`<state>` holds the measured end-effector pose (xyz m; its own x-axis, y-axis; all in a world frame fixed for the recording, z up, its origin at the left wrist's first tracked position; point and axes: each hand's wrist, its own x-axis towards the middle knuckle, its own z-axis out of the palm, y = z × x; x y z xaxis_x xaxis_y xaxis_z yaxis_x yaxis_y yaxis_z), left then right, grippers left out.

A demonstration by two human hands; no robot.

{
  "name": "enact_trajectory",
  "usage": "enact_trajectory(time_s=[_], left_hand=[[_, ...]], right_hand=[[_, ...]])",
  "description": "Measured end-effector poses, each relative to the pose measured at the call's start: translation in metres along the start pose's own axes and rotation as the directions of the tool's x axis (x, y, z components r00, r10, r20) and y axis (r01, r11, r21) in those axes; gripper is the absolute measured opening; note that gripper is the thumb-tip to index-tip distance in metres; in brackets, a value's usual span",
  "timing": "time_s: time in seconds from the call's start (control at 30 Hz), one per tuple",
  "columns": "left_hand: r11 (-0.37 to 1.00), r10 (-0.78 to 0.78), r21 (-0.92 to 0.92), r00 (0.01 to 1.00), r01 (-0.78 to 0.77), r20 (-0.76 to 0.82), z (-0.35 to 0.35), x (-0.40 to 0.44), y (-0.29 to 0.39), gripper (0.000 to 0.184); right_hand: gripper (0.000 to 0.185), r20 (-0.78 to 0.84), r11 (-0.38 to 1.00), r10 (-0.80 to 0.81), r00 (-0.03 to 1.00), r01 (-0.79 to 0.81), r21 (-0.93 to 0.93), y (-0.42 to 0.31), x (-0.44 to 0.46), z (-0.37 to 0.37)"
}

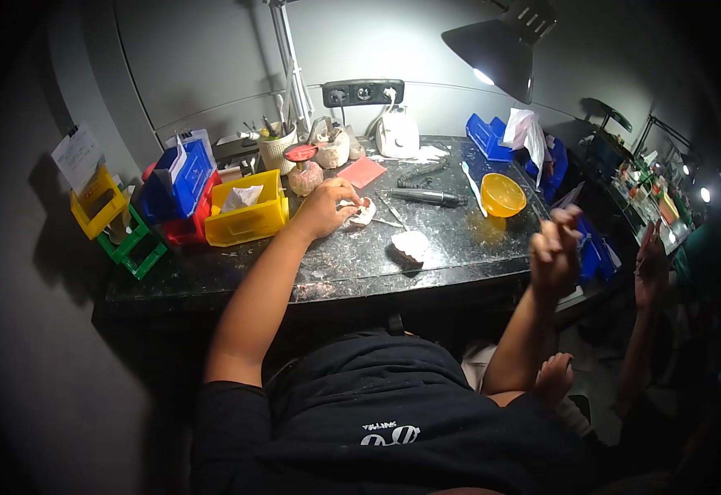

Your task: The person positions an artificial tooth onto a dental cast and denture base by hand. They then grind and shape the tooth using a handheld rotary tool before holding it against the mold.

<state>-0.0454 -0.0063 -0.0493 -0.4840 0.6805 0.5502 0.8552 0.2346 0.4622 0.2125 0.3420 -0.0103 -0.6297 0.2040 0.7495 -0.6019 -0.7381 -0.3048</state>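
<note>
My left hand (327, 208) rests on the dark bench with its fingers curled against a white plaster piece (364, 214), which looks like a dental cast. The fingers partly cover it. To its right lies a thin metal tool (390, 219). Nearer the bench's front edge sits a second plaster piece (411, 245), white on top with a dark reddish underside. My right hand (554, 252) is raised off the bench's right front side, slightly blurred, fingers apart and bent, holding nothing that shows. Behind it stands a yellow-orange bowl (503, 196) with a white-handled brush (473, 188) alongside.
A black handpiece (426, 196), coiled cord and pink sheet (361, 172) lie behind. Yellow (249, 216), red and blue bins stand left; a blue bin (487, 138) stands back right. A lamp (497, 49) hangs above. Another person's hand (649, 264) is at far right.
</note>
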Motion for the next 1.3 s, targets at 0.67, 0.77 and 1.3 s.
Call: enact_trajectory(time_s=[0.67,0.77,1.3], left_hand=[[0.769,-0.41,-0.591,0.897,0.243,-0.164,0.017,0.016,-0.038,0.006],[0.716,-0.488,-0.632,0.86,0.297,-0.149,0.012,0.017,-0.026,0.007],[0.959,-0.142,0.248,0.99,0.134,0.016,-0.003,0.002,-0.015,0.073]], right_hand=[[0.025,0.015,0.064,0.553,0.833,-0.024,-0.998,0.26,0.113,-0.03],[0.021,0.034,0.135,0.483,0.875,-0.036,-0.99,0.255,0.107,-0.02],[0.013,-0.063,0.093,0.468,0.881,-0.12,-0.988,0.235,0.113,-0.031]])
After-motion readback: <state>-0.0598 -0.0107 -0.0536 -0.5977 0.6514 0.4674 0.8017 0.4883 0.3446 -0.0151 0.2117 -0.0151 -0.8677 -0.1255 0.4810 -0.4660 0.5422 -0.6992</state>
